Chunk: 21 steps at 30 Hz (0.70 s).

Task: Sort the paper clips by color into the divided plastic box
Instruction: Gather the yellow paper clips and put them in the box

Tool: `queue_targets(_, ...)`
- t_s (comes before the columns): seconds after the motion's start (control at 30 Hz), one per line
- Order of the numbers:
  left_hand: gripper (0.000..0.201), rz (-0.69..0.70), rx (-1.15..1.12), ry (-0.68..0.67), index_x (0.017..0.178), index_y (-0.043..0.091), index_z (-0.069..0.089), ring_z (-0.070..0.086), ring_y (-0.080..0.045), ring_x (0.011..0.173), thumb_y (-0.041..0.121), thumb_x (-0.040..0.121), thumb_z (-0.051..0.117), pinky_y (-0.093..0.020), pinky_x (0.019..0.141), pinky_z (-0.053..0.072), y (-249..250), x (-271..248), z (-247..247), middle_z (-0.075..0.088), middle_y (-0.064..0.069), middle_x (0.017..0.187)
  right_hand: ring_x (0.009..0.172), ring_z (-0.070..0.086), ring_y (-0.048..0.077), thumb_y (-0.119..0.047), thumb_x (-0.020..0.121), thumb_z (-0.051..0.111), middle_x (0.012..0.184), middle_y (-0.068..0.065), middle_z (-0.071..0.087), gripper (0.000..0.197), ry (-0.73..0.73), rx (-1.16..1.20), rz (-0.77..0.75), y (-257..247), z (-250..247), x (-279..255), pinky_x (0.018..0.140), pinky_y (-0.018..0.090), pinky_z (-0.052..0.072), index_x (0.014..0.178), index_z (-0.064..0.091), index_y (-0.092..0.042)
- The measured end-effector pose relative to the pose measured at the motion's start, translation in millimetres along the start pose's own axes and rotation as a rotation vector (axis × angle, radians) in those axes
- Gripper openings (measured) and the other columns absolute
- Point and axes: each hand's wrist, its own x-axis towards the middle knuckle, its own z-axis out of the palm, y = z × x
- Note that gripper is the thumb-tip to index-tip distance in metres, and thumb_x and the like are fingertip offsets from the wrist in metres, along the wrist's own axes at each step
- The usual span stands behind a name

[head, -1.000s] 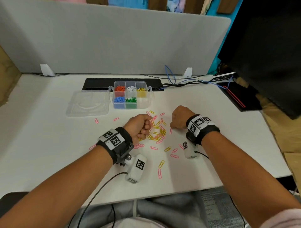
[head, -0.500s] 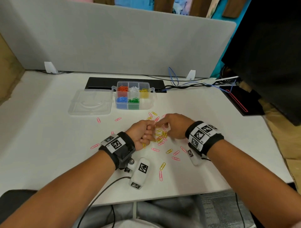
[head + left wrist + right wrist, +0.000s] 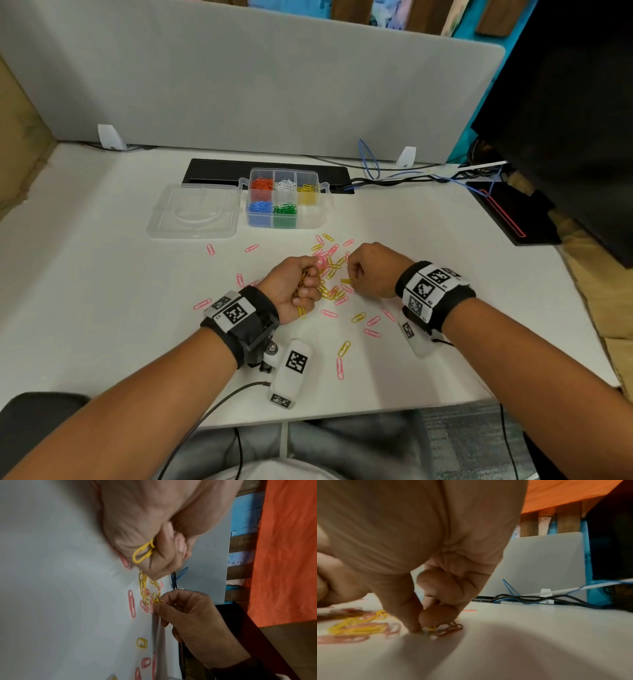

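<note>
Yellow and pink paper clips point(image 3: 330, 274) lie loose on the white table point(image 3: 102, 291), heaped thickest between the two sets of fingers and thinning toward the person; a yellow clip point(image 3: 344, 348) and a pink clip point(image 3: 339, 368) lie apart on the near side, and two more pink ones point(image 3: 210, 249) sit off beyond the left knuckles. The left hand point(image 3: 294, 291) is curled into a fist round a bunch of yellow clips point(image 3: 143, 553); loops of them poke out below the little finger and at the top of the fist; the fist rests at the edge of the heap. The right hand point(image 3: 373, 269) is bent down over the heap, thumb and forefinger brought together on a single yellow clip point(image 3: 346, 281) right at the table; the right wrist view shows the fingertips point(image 3: 414, 628) touching the surface with that clip point(image 3: 431, 628) between them and some pink clips point(image 3: 452, 627) just beside; its other fingers are tucked in. Well beyond both sets of fingers stands the clear divided box point(image 3: 313, 219); orange, white and yellow clips fill its far row, blue and green the near row; the near cell on the right looks empty. Its clear lid point(image 3: 193, 210) lies flat, touching the box on the left; behind them run a black strip point(image 3: 212, 171) and some cables point(image 3: 394, 178), against a grey partition point(image 3: 239, 85).
</note>
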Motion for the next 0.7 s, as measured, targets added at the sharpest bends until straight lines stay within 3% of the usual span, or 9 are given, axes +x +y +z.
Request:
queue_targets(0.2, 0.035, 0.016, 0.009, -0.009, 0.068, 0.018, 0.045, 0.027, -0.006, 0.036, 0.035, 0.099, 0.042, -0.015, 0.03, 0.013, 3.2, -2.9, 3.9, 0.035, 0.004, 0.054, 0.057, 0.054, 0.009, -0.006, 0.077, 0.078, 0.065, 0.002, 0.063, 0.008, 0.158, 0.495, -0.083, -29.2, -16.0, -7.8, 0.059, 0.024, 0.048, 0.076, 0.071, -0.003)
queue_targets(0.33, 0.03, 0.021, -0.053, -0.077, 0.079, 0.017, 0.062, 0.046, -0.01, 0.041, 0.031, 0.097, 0.043, -0.011, 0.031, 0.021, 10.3, -1.4, 8.0, 0.049, -0.001, 0.062, 0.054, 0.057, 0.002, -0.016, 0.08, 0.081, 0.076, 0.002, 0.069, 0.012, 0.141, 0.632, -0.184, -51.0, -22.8, -7.2, 0.058, 0.017, 0.049, 0.085, 0.074, -0.007)
queue_targets(0.4, 0.023, 0.023, -0.071, -0.105, 0.079, 0.018, 0.058, 0.04, -0.006, 0.037, 0.026, 0.097, 0.046, -0.012, 0.027, 0.02, 17.8, -0.4, 8.4, 0.042, 0.002, 0.058, 0.052, 0.055, -0.002, -0.02, 0.082, 0.08, 0.084, 0.002, 0.069, 0.012, 0.267, 0.656, -0.184, -50.1, -21.5, -4.7, 0.055, 0.011, 0.043, 0.088, 0.073, -0.012)
queue_targets(0.5, 0.042, 0.089, -0.034, -0.042, 0.059, 0.021, 0.04, 0.021, -0.005, 0.03, 0.031, 0.1, 0.047, -0.014, 0.027, 0.011, 39.4, 4.2, 5.8, 0.026, 0.007, 0.046, 0.058, 0.056, -0.003, -0.023, 0.084, 0.078, 0.078, -0.005, 0.069, 0.009, 0.474, 0.714, -0.153, -31.6, -15.3, -6.9, 0.059, 0.012, 0.042, 0.082, 0.073, -0.015)
queue_targets(0.6, 0.05, 0.203, 0.081, 0.035, 0.053, 0.024, 0.031, 0.019, -0.007, 0.03, 0.036, 0.1, 0.044, -0.012, 0.028, 0.012, 74.3, 12.6, 6.3, 0.024, 0.007, 0.043, 0.063, 0.06, 0.004, -0.021, 0.084, 0.078, 0.074, -0.003, 0.072, 0.011, 0.475, 0.834, -0.082, 1.5, -0.5, -15.8, 0.062, 0.018, 0.049, 0.076, 0.073, -0.015)
queue_targets(0.7, 0.048, 0.315, 0.149, 0.078, 0.053, 0.025, 0.029, 0.017, -0.008, 0.031, 0.034, 0.098, 0.043, -0.013, 0.029, 0.013, 115.5, 28.7, 15.8, 0.022, 0.008, 0.042, 0.059, 0.056, 0.002, -0.016, 0.084, 0.076, 0.064, -0.007, 0.067, 0.014, 0.488, 0.944, 0.094, 45.1, 15.4, -18.4, 0.058, 0.015, 0.044, 0.073, 0.07, -0.009)
